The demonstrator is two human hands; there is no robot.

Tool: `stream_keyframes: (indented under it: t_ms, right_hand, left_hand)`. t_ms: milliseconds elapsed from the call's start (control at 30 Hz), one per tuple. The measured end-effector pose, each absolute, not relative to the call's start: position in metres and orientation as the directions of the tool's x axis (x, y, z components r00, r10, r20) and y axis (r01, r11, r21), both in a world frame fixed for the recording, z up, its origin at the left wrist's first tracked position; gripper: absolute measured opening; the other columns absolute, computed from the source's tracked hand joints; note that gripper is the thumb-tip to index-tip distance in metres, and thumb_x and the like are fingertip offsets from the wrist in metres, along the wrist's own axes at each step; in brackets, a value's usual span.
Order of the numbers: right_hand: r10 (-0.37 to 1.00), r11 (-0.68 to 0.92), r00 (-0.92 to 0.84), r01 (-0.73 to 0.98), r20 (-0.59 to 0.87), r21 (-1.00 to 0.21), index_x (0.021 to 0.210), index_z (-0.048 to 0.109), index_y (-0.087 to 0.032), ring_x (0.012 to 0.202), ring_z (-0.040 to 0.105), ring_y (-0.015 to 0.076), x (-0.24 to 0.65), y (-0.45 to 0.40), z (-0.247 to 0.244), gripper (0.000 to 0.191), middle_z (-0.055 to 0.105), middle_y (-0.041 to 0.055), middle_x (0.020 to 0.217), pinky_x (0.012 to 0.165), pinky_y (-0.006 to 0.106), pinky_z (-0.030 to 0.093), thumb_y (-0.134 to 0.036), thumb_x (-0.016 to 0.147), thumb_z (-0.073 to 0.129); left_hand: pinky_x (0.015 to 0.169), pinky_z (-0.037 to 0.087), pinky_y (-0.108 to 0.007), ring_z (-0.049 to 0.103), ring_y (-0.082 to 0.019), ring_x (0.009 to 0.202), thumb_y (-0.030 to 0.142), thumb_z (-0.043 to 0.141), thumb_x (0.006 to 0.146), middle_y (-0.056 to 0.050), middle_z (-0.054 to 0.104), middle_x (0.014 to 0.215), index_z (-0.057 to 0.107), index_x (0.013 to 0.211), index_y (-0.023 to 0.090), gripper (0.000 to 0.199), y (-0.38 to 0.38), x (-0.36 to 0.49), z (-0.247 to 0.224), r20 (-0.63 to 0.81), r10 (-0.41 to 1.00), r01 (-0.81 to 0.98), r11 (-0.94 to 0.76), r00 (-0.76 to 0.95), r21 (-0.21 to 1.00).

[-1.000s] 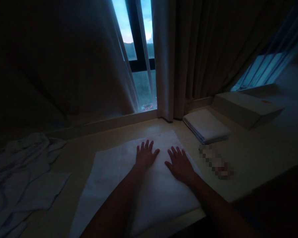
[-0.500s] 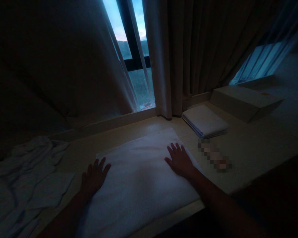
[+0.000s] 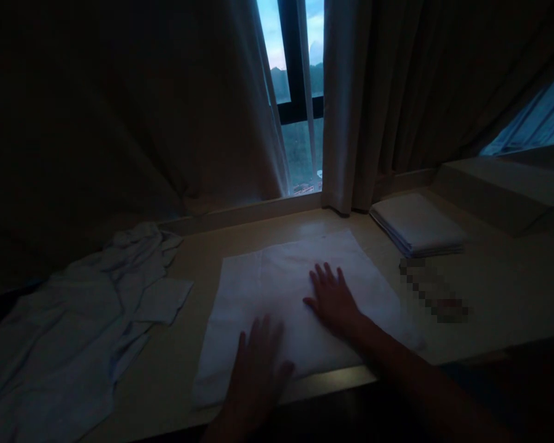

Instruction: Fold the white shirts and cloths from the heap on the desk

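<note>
A white cloth (image 3: pixel 240 295) lies spread flat on the pale ledge, with slight wrinkles across it. My right hand (image 3: pixel 335 301) rests on its right half, palm down with the fingers apart. Over the near left part of the cloth is my left hand (image 3: pixel 261 363), blurred by motion, its fingers stretched out and holding nothing. Whether the left palm presses on the cloth I cannot tell.
A crumpled heap of white cloth (image 3: pixel 83 320) covers the left of the ledge (image 3: pixel 175 363). A folded white stack (image 3: pixel 418 224) and a long box (image 3: pixel 503 191) stand at right, near a blurred-out item (image 3: pixel 436 292). Curtains (image 3: pixel 351 111) flank the window (image 3: pixel 300 147) behind.
My left hand has moved from the cloth's left edge inward and nearer to me. The right hand stays on the cloth. The camera view has turned left.
</note>
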State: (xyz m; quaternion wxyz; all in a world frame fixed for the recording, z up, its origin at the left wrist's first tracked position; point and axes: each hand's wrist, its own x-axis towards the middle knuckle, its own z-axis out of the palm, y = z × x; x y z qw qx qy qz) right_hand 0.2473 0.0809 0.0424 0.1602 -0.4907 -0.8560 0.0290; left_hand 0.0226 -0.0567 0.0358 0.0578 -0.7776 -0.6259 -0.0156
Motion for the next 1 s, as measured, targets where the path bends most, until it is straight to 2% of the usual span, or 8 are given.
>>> stream_keyframes:
  t_ms: [67,133,333,600,767,900,1000]
  right_hand:
    - [0.715,0.697,-0.639,0.681,0.282,-0.224,0.147,0.031,-0.017,0.145,0.007,0.0290,0.222,0.050,0.042,0.061,0.022,0.0110,0.155,0.115,0.055,0.006,-0.051,0.097,0.032]
    - [0.634,0.773,-0.727,0.585,0.265,-0.246,0.147,0.032,-0.018,0.144,0.011,0.0272,0.209,0.026,0.038,0.055,0.026,0.0100,0.154,0.116,0.054,0.008,-0.043,0.098,0.033]
    - [0.696,0.708,-0.691,0.613,0.196,-0.350,0.147,0.031,-0.020,0.144,0.015,0.0275,0.229,0.014,0.037,0.062,0.027,0.0089,0.154,0.116,0.052,0.010,-0.054,0.096,0.031]
    - [0.726,0.679,-0.655,0.636,0.209,-0.367,0.147,0.033,-0.028,0.143,0.019,0.0282,0.257,0.020,0.037,0.063,0.026,0.0050,0.154,0.116,0.051,0.012,-0.061,0.094,0.032]
    - [0.762,0.643,-0.613,0.678,0.209,-0.357,0.146,0.035,-0.027,0.142,0.020,0.0280,0.277,0.027,0.037,0.062,0.028,0.0054,0.154,0.116,0.051,0.012,-0.061,0.093,0.033]
    - [0.795,0.605,-0.570,0.713,0.209,-0.355,0.146,0.035,-0.024,0.144,0.014,0.0296,0.281,0.019,0.045,0.064,0.028,0.0079,0.153,0.115,0.054,0.008,-0.060,0.093,0.035]
    - [0.716,0.692,-0.653,0.618,0.246,-0.374,0.147,0.032,-0.029,0.144,0.011,0.0281,0.277,0.000,0.051,0.062,0.026,0.0049,0.154,0.116,0.054,0.005,-0.061,0.093,0.034]
  left_hand:
    - [0.114,0.018,-0.056,0.012,-0.029,0.145,0.059,0.037,0.087,-0.005,0.016,0.158,0.018,0.150,0.030,0.071,-0.056,0.038,0.028,0.089,0.973,0.977,-0.210,0.213,-0.041]
    - [0.114,0.017,-0.057,0.012,-0.030,0.145,0.064,0.038,0.085,-0.006,0.018,0.158,0.019,0.149,0.030,0.075,-0.054,0.042,0.021,0.079,0.976,0.979,-0.204,0.205,-0.018]
    - [0.115,0.017,-0.055,0.012,-0.029,0.145,0.056,0.038,0.088,-0.004,0.018,0.158,0.021,0.149,0.031,0.068,-0.066,0.014,0.015,0.095,0.986,0.990,-0.137,0.139,-0.020]
    - [0.115,0.016,-0.052,0.004,-0.033,0.146,0.060,0.034,0.087,-0.015,0.015,0.158,0.025,0.148,0.014,0.077,-0.079,-0.031,0.009,0.154,0.977,0.985,0.158,-0.146,-0.072]
    - [0.109,0.017,-0.061,0.012,-0.040,0.143,0.063,0.033,0.085,-0.014,0.013,0.158,0.023,0.149,0.023,0.076,-0.081,-0.026,0.011,0.138,0.954,0.953,0.282,-0.267,-0.107]
    - [0.106,0.019,-0.063,0.017,-0.042,0.141,0.062,0.031,0.085,-0.017,0.018,0.157,0.024,0.149,0.022,0.076,-0.080,-0.022,0.019,0.126,0.955,0.948,0.285,-0.269,-0.141]
    - [0.105,0.017,-0.066,0.016,-0.041,0.142,0.061,0.031,0.086,-0.018,0.026,0.154,0.028,0.148,0.021,0.074,-0.073,-0.020,0.030,0.106,0.965,0.954,0.256,-0.242,-0.155]
